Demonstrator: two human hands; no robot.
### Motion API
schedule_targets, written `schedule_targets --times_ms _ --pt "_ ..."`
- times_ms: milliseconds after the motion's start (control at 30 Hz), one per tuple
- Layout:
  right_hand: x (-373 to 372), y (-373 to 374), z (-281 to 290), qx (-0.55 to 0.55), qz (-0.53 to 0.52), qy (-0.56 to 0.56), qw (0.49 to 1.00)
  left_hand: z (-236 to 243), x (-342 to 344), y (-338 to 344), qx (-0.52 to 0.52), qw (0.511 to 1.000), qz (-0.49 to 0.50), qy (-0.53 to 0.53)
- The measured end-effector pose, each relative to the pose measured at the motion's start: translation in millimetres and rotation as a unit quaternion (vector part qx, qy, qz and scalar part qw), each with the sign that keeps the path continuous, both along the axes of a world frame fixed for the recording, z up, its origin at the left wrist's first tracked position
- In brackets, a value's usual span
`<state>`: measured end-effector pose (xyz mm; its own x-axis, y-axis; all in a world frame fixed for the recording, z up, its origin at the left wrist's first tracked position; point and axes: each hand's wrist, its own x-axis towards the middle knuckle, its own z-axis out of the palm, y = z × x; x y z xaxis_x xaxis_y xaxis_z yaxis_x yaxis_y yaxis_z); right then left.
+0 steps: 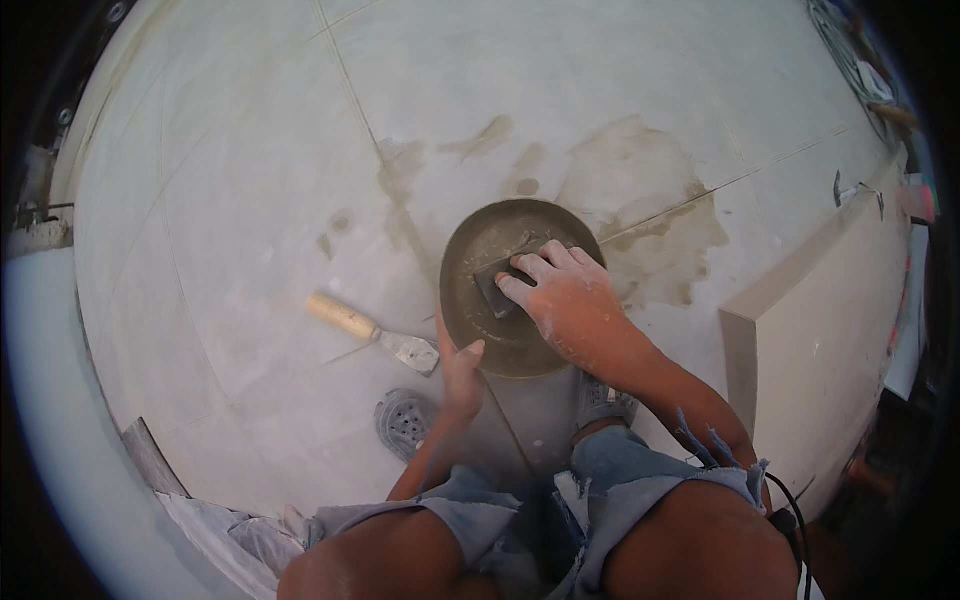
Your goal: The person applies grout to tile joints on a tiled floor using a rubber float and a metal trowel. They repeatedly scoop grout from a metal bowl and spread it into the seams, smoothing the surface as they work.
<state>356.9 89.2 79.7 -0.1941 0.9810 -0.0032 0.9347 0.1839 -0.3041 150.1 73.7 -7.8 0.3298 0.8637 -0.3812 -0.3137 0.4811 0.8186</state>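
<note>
Watching remotely, I judged a rubbing step underway: the right hand (575,300) gripped a dark block (490,291) inside the pan (463,325), the left hand (461,375) holding its rim. Another stroke called for bracing. Floor (270,160) lay open ahead, a scraper (350,320) near left, a slab's (835,340) edge farther right.

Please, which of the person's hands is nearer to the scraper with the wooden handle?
Left. The left hand, at the edge of the basin, is just right of the scraper; the right hand is farther right, holding a dark block.
</note>
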Motion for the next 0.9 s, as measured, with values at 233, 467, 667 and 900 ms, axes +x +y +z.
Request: schedule_targets --times_ms 233,467,667,900 --pt "-14.5 -20.4 28.2 -0.145 -0.015 0.035 0.989 -9.9 -9.8 -7.7 -0.011 1.0 0.006 0.009" --pt "6.8 -1.3 11.8 -0.074 -0.017 0.005 0.997 -1.5 1.1 -14.3 -0.016 1.0 0.008 -0.003" --pt "-9.5 -32.0 24.8 -0.159 -0.062 0.037 0.985 -3.0 -4.3 -12.3 -0.004 1.0 0.016 0.016" --pt "-2.1 -14.7 12.2 -0.063 -0.074 0.001 0.995 0.9 2.8 -10.7 0.016 1.0 0.001 0.012"
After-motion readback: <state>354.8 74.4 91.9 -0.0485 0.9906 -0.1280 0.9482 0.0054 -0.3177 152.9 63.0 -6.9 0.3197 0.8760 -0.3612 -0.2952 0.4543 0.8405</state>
